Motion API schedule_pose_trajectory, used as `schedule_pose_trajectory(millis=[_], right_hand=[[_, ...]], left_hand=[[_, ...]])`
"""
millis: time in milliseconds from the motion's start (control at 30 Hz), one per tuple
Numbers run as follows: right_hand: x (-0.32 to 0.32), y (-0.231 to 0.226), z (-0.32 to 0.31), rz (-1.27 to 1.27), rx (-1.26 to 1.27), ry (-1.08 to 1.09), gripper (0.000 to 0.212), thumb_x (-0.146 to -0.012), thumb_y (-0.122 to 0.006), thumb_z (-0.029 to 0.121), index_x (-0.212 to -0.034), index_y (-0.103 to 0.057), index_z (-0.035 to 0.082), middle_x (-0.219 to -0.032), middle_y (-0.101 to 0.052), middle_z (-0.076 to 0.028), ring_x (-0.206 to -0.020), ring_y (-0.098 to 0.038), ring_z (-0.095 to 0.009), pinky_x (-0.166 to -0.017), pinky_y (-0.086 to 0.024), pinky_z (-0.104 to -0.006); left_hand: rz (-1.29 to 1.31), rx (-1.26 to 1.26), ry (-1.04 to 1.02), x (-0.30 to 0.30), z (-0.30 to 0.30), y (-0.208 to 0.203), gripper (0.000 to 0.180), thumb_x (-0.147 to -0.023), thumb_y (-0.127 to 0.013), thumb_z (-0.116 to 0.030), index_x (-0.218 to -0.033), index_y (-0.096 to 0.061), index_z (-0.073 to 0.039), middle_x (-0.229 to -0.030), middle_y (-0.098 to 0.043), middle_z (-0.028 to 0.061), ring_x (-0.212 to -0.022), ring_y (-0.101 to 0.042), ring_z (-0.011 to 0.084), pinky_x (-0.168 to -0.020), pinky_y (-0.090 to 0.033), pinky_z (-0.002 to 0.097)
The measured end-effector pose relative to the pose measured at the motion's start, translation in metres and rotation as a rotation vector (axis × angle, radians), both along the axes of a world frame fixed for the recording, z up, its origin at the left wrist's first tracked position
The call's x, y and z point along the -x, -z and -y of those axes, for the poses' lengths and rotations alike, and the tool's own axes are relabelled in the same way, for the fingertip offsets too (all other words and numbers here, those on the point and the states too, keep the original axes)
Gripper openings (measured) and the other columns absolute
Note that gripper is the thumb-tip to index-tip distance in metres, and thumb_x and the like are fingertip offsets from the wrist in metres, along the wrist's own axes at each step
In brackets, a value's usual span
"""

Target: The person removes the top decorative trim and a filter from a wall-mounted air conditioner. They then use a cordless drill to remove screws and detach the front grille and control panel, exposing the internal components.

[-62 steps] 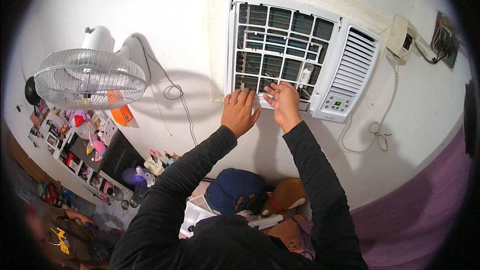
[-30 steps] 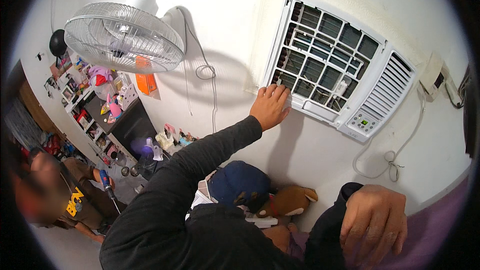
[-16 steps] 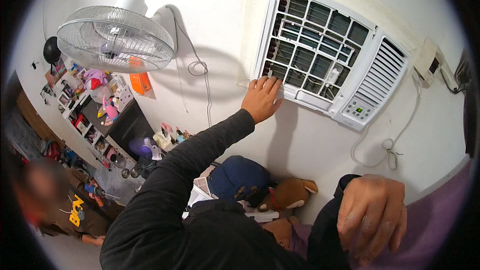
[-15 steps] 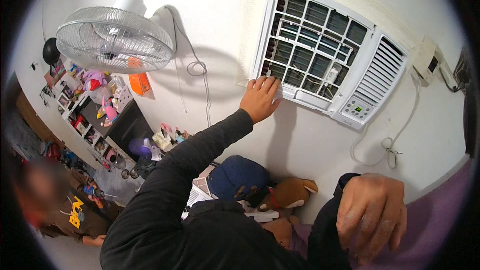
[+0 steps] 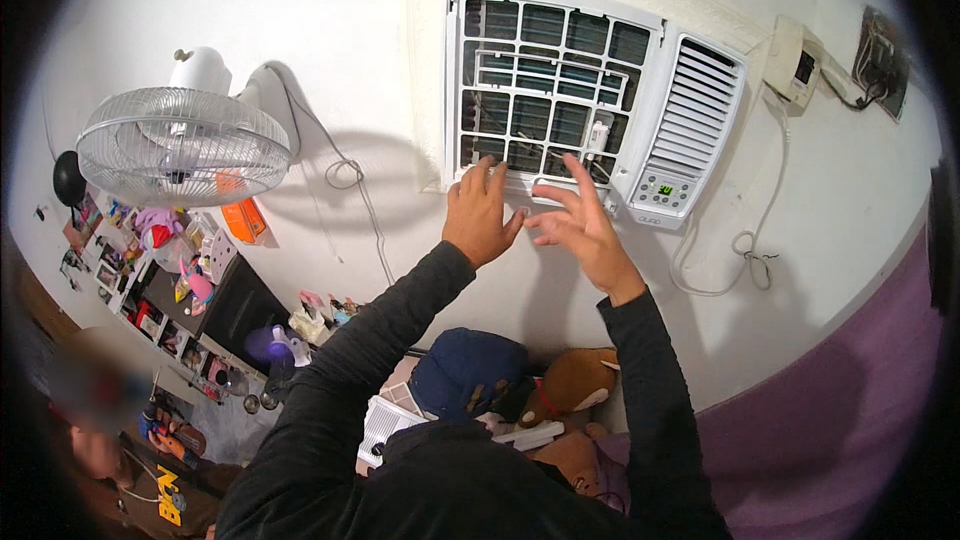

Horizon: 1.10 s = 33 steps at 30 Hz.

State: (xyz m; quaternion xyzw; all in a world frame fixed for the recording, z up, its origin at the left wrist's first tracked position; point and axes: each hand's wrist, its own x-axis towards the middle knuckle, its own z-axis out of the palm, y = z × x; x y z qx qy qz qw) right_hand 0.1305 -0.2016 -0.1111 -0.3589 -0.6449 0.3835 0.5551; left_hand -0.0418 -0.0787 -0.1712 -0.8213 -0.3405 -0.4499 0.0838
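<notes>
A white window air conditioner (image 5: 690,130) sits in a moulded wall frame, its front cover off. The grille (image 5: 547,120) shows dark fins behind it, with a small white clip-like part (image 5: 598,136) at its lower right. My left hand (image 5: 482,212) rests its fingertips on the grille's lower left edge, fingers spread and thumb apart. Close beside it, my right hand (image 5: 588,232) is raised before the lower edge with its fingers apart and nothing in them. Whether its fingertips touch the grille I cannot tell.
A wall fan (image 5: 185,145) hangs at left. Below lie a navy backpack (image 5: 468,372), a brown plush toy (image 5: 572,385) and a white slatted panel (image 5: 390,425). Another person at lower left holds a power drill (image 5: 165,430). A cord (image 5: 780,190) hangs right, above a purple cloth (image 5: 800,430).
My right hand has risen from the lower right to the grille's lower edge. My left hand stays at the lower left edge. The whole view has turned and shifted.
</notes>
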Motion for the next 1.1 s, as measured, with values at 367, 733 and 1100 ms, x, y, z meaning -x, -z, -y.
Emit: schedule_pose_trajectory(millis=[367,733,1100], right_hand=[[-0.055,0.180,0.024,0.466,0.465,-0.145,0.045,-0.103,-0.067,0.023,-0.142,-0.059,0.000,-0.116,-0.074,-0.012,-0.103,-0.069,-0.019,-0.092,-0.056,-0.0347],[-0.015,0.336,0.048,0.505,0.935,-0.171,0.053,-0.101,-0.070,0.033,-0.143,-0.059,0.002,-0.118,-0.074,-0.018,-0.097,-0.072,-0.022,-0.088,-0.056,-0.0365],[0.007,0.344,0.052,0.651,0.737,-0.183,0.055,-0.098,-0.071,0.034,-0.139,-0.062,-0.002,-0.122,-0.073,-0.023,-0.107,-0.072,-0.030,-0.094,-0.055,-0.0381]], left_hand=[[-0.081,0.349,-0.265,0.232,0.133,0.181,0.054,-0.083,-0.081,-0.015,-0.133,-0.064,-0.007,-0.145,-0.052,0.0247,-0.129,-0.052,0.0439,-0.110,-0.041,0.0528],[-0.207,0.178,-1.472,0.523,0.310,0.216,0.054,-0.091,-0.072,-0.019,-0.141,-0.056,-0.005,-0.157,-0.044,0.0218,-0.148,-0.039,0.0430,-0.120,-0.030,0.0602],[0.341,0.171,-2.087,0.642,0.358,0.267,0.055,-0.091,-0.075,-0.045,-0.120,-0.067,0.002,-0.102,-0.074,0.0184,-0.094,-0.071,0.0356,-0.086,-0.056,0.0496]])
